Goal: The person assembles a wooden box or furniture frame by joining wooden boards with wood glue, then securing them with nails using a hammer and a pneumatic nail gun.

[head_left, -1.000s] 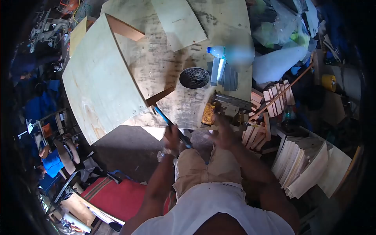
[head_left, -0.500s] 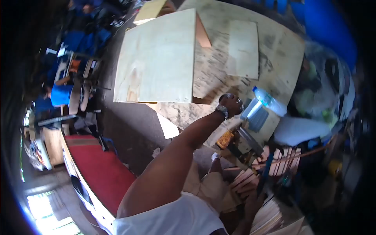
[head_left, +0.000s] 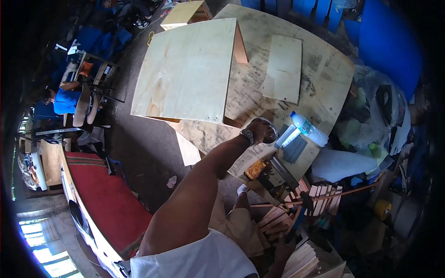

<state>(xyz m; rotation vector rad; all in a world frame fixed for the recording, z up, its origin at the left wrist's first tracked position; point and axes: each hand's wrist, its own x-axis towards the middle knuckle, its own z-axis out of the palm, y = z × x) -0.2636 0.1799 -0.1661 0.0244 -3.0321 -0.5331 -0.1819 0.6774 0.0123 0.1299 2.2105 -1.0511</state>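
Observation:
My left hand (head_left: pixel 262 131), with a watch on its wrist, reaches over the worn plywood table. Its fingers curl at a clear, round-rimmed container (head_left: pixel 274 132), partly hidden by the hand. Low in the view, my right hand (head_left: pixel 283 250) is wrapped round the blue handle of a hammer (head_left: pixel 297 221), its dark head pointing up. Beyond my left hand, a large plywood box (head_left: pixel 185 74) stands on the table (head_left: pixel 320 99). A capped water bottle (head_left: pixel 309 129) lies beside grey strips (head_left: pixel 294 150). Closer to me is a dark metal tool with a yellow-orange block (head_left: pixel 255 169).
A loose plywood panel (head_left: pixel 283 69) lies on the table. Cut wood strips (head_left: pixel 324 198) are stacked at the lower right, near clear plastic sheeting (head_left: pixel 366 125). A red-topped bench (head_left: pixel 104 199) stands at left. A person in blue (head_left: pixel 67 100) sits farther back.
The whole scene has shifted slightly left and down as the head view turned, and it looks sharper. Both hands keep about the same places relative to the table.

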